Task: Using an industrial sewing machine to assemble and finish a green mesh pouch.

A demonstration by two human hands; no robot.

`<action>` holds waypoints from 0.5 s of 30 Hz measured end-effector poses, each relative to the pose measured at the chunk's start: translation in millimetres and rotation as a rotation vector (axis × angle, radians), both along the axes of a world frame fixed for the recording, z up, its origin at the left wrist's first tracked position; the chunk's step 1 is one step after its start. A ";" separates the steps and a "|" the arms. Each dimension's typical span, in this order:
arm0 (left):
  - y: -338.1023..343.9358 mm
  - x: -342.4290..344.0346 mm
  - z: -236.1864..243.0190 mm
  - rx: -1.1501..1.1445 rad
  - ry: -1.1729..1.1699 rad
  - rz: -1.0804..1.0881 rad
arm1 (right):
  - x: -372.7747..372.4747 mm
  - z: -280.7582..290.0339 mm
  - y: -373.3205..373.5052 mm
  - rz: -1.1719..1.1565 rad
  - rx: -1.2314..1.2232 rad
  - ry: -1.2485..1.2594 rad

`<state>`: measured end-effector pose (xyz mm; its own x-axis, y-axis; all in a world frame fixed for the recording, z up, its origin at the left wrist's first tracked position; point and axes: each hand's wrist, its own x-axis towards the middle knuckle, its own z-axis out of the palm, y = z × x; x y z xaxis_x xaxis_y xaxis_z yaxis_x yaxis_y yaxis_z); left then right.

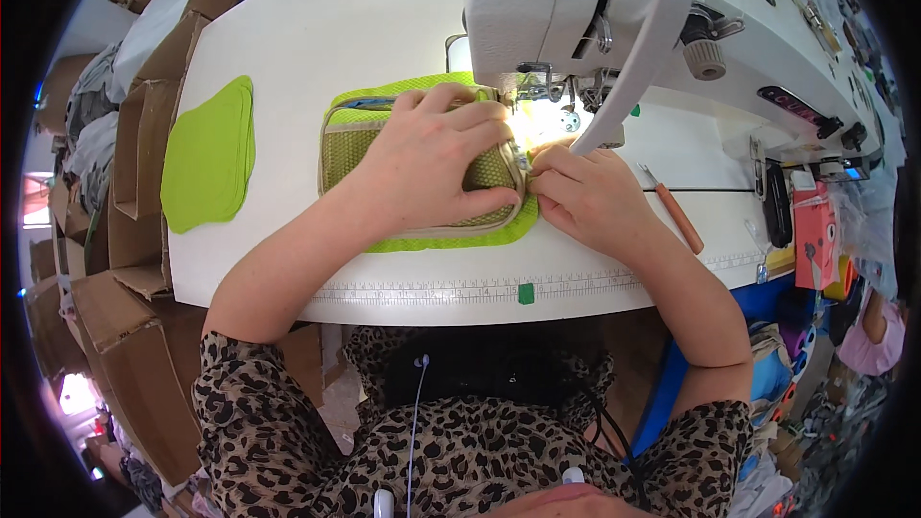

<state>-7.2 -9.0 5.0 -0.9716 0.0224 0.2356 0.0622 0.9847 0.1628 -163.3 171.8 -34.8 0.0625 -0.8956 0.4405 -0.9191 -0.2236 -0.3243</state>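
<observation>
- Your left hand (436, 158) lies spread across the mesh pouch (341, 158).
- Your right hand (587, 194) pinches its edge; stitching seems unfinished.
- Left of both, green panels (209, 158) lie unattached.

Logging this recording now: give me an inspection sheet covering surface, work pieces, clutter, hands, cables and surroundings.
Surface: white table, ruler strip along the near edge.
Work pieces: green mesh pouch over lime fabric, at the lit sewing machine; lime cut pieces stacked at left.
Clutter: orange-handled tool lying right of the hands; pink box at far right.
Hands: left hand spread over the pouch; right hand has fingertips gathered at its right edge, grip unclear.
Cables: white cord down the person's front.
Surroundings: cardboard boxes at left; heaped materials at lower right.
</observation>
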 end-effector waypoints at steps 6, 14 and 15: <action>-8.1 3.0 -10.6 0.149 -0.062 0.002 | 2.4 -0.3 1.2 0.002 0.016 0.011; -10.3 -3.6 -0.2 0.142 -0.116 -0.046 | -0.7 0.0 -3.0 0.029 0.080 0.056; -11.3 -2.6 0.1 0.143 -0.117 -0.044 | -0.1 2.3 -2.7 0.030 0.081 0.055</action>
<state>-9.8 -20.3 5.1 -0.9914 0.0399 0.1246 0.0770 0.9477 0.3097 -163.4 169.1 -32.5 0.1124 -0.9255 0.3616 -0.9293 -0.2268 -0.2914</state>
